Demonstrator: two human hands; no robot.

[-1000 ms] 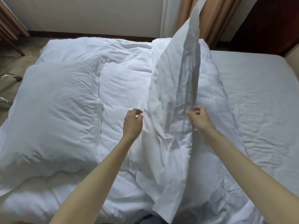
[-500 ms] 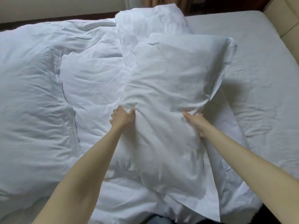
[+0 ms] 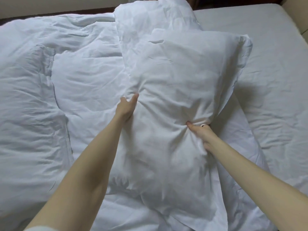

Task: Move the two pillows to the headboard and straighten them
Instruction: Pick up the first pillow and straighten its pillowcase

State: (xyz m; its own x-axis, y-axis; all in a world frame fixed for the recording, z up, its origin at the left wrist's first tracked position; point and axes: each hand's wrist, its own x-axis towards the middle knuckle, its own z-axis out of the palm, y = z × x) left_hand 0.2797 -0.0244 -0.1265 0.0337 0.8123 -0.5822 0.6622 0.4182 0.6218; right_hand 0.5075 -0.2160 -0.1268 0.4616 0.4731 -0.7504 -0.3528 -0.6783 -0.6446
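A white pillow [image 3: 180, 90] is held up in front of me over the middle of the bed, its far corner pointing to the upper right. My left hand [image 3: 126, 107] grips its left edge. My right hand [image 3: 200, 132] pinches its right edge, bunching the cloth there. A second white pillow [image 3: 28, 114] lies flat at the left on the rumpled duvet. The beige padded headboard [image 3: 296, 15] shows at the top right corner, apart from both pillows.
A crumpled white duvet [image 3: 90, 67] covers the left and middle of the bed, folded back in a ridge under the held pillow. The flat fitted sheet [image 3: 273, 77] fills the right side up to the headboard. A wall base runs along the far edge.
The pillow, standing on edge with a loose case one second ago, has dropped flat and wide between my hands. My view has swung down and to the right, bringing in the headboard.
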